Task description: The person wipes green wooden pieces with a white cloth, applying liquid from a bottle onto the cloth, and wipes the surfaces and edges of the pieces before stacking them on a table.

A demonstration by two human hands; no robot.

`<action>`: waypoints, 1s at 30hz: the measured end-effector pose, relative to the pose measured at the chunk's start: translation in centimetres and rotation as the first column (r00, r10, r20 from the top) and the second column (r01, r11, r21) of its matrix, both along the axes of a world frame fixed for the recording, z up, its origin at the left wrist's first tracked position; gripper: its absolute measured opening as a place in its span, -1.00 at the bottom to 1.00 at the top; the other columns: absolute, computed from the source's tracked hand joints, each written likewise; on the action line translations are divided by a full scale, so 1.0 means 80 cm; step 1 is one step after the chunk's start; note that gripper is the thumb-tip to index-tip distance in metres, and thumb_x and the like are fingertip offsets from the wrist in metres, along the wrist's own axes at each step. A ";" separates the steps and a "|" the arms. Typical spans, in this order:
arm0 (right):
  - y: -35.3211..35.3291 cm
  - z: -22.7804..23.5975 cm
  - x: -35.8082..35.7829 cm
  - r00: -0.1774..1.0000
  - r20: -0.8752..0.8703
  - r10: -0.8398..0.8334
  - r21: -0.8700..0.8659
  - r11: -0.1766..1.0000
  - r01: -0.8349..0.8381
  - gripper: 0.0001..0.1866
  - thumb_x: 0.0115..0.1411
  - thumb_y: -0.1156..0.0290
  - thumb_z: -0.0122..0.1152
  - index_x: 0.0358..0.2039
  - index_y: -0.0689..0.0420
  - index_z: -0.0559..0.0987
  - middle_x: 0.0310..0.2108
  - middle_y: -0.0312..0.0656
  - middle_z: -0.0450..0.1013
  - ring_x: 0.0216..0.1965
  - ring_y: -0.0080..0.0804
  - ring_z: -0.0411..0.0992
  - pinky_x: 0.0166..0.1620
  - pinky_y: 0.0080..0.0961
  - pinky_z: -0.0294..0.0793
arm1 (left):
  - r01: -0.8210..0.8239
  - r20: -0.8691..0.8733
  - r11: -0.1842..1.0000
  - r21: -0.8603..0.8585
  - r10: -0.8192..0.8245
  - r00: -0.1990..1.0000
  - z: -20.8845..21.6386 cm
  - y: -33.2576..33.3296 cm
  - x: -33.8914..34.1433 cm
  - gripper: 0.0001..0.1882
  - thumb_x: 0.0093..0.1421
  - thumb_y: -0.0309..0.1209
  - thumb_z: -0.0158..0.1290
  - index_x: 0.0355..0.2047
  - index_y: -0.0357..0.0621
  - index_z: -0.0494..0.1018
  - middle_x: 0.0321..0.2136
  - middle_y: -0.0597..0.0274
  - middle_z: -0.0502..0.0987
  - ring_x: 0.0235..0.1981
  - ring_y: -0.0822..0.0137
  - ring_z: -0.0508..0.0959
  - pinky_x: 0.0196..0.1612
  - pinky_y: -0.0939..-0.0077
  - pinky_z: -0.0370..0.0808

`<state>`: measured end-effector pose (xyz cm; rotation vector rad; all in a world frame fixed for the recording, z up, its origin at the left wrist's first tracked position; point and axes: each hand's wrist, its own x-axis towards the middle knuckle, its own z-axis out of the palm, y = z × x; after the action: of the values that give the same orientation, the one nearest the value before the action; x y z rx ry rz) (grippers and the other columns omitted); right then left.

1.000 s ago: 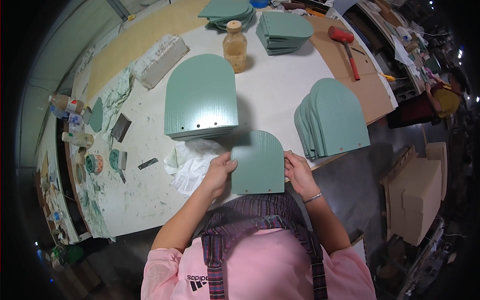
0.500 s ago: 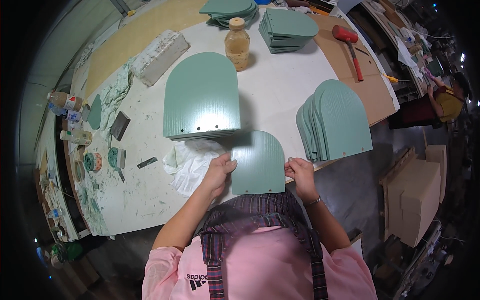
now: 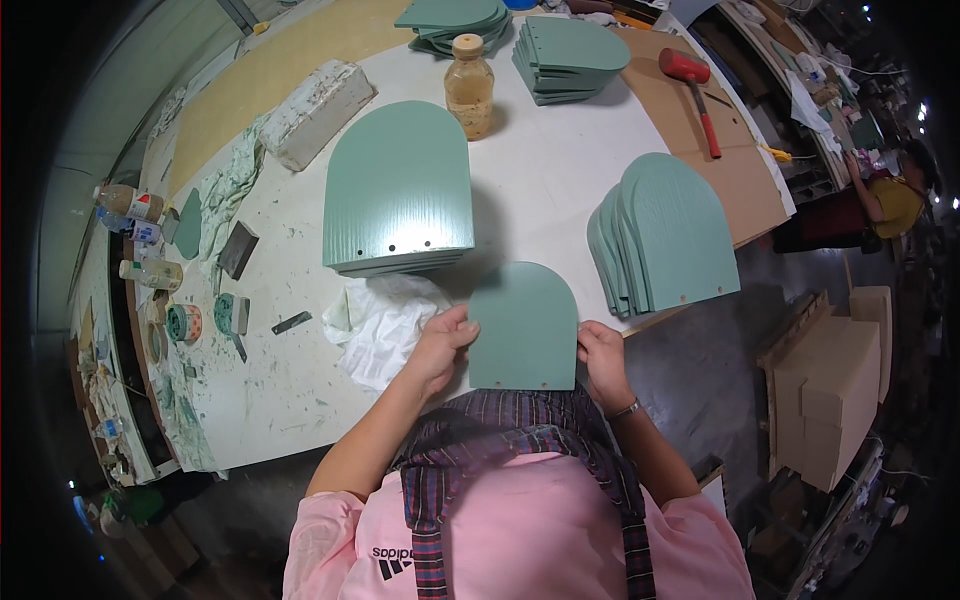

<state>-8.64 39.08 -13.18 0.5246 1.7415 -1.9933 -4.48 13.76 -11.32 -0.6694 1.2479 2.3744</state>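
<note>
A green painted panel (image 3: pixel 523 325), rounded at its far end and with small holes along its straight near edge, is held over the table's front edge. My left hand (image 3: pixel 445 346) grips its left side, thumb on the top face. On the opposite side, the fingers of my right hand (image 3: pixel 604 362) are closed at the panel's edge. Just beyond my left hand lies a crumpled white cloth (image 3: pixel 376 325). Behind the cloth sits a stack of similar green panels (image 3: pixel 400 185), and a leaning stack of panels (image 3: pixel 680 235) stands to the right.
Two more panel stacks (image 3: pixel 575 45) lie at the back, near a bottle of yellowish liquid (image 3: pixel 469 90). A red mallet (image 3: pixel 690 85) rests on cardboard at right. At left are a white block (image 3: pixel 318 112), paint tins (image 3: pixel 184 322) and bottles (image 3: pixel 130 203). Another person (image 3: pixel 885 210) stands far right.
The panel in my hands has shifted slightly right and tilted, so its glossy reflection is gone and the face looks matte. Both hands still hold its sides.
</note>
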 end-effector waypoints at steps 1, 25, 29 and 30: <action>-0.001 0.006 0.001 1.000 0.013 -0.016 -0.015 1.000 0.017 -0.78 0.26 0.51 0.05 -0.54 0.16 0.53 -0.62 -0.51 0.32 -0.62 -0.78 0.14 -0.56 -0.73 0.06 | 0.002 -0.002 1.000 0.001 -0.002 1.000 0.000 0.001 0.001 -0.64 0.33 -0.54 -0.07 0.13 -0.22 0.38 -0.28 0.37 0.59 -0.45 0.64 0.44 -0.43 0.74 0.26; -0.003 0.073 0.013 0.988 0.089 -0.130 -0.427 0.891 0.155 -0.72 0.41 0.41 -0.07 -0.05 0.35 0.50 -0.16 -0.13 0.53 -0.17 -0.48 0.50 -0.04 -0.53 0.47 | 0.057 -0.045 0.998 -0.013 -0.058 0.997 0.035 0.018 0.001 -0.71 0.32 -0.50 -0.05 0.04 -0.25 0.43 -0.35 0.33 0.60 -0.46 0.60 0.49 -0.41 0.69 0.35; -0.010 0.068 0.018 0.998 0.035 -0.058 -0.278 0.958 0.066 -0.71 0.42 0.41 -0.10 -0.06 0.36 0.50 -0.15 -0.13 0.54 -0.15 -0.45 0.50 0.00 -0.50 0.45 | 0.044 -0.110 0.995 -0.094 -0.054 0.992 0.047 0.022 -0.003 -0.72 0.28 -0.52 0.03 -0.01 -0.31 0.45 -0.40 0.29 0.60 -0.44 0.58 0.52 -0.35 0.66 0.42; -0.011 0.067 0.019 0.998 -0.034 -0.055 -0.199 0.979 0.047 -0.71 0.42 0.41 -0.10 -0.07 0.35 0.50 -0.16 -0.14 0.54 -0.16 -0.46 0.50 -0.02 -0.51 0.45 | 0.072 -0.129 0.986 -0.150 -0.092 0.987 0.046 0.020 -0.004 -0.73 0.27 -0.52 0.06 -0.03 -0.32 0.45 -0.42 0.27 0.60 -0.43 0.58 0.52 -0.33 0.66 0.44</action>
<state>-7.09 38.18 -7.78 0.4703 1.5429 -2.1967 -4.77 15.39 -7.64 -0.4945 1.4875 2.3108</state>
